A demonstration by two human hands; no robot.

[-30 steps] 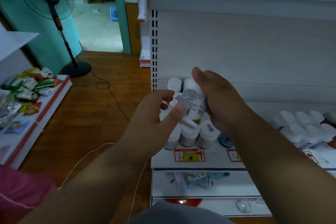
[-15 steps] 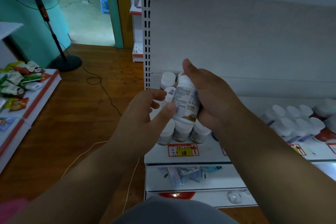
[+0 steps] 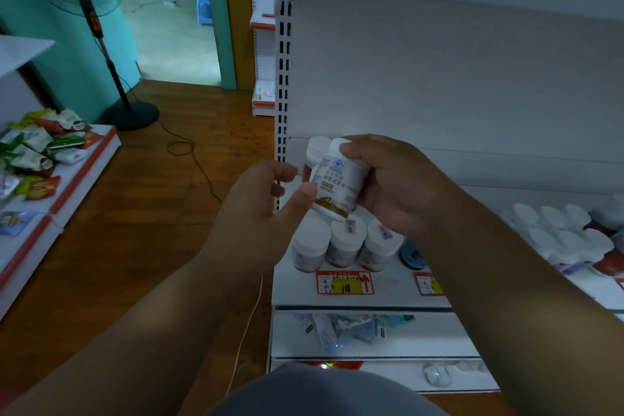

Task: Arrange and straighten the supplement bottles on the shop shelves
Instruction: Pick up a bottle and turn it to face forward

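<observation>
Both hands meet in front of a white metal shop shelf unit [image 3: 439, 84], whose bare back panel rises behind them. Right hand [image 3: 395, 186] is curled around a white plastic supplement bottle with a printed label and gold band [image 3: 339, 184], holding it tilted in the air, cap end up and away, with the fingertips over the cap. Left hand [image 3: 260, 209] sits just beside it, fingers loosely bent, its thumb tip touching the lower left side of the bottle's label.

Below both hands runs the white shelf board [image 3: 388, 294], carrying a red and yellow price tag [image 3: 344, 282] on its front edge. Directly under the held bottle stands a row of three white-capped supplement bottles [image 3: 346, 243], upright and touching one another. Behind the held bottle, partly hidden, another white-capped bottle with a red body [image 3: 315, 150] stands on the shelf. Far to the right of the right hand lies a cluster of white-capped red bottles [image 3: 567, 236].

Well to the left of the left hand, a black pedestal fan [image 3: 101, 44] stands on the brown wooden floor [image 3: 162, 213], near a low white display stand piled with snack packets [image 3: 37, 145].
</observation>
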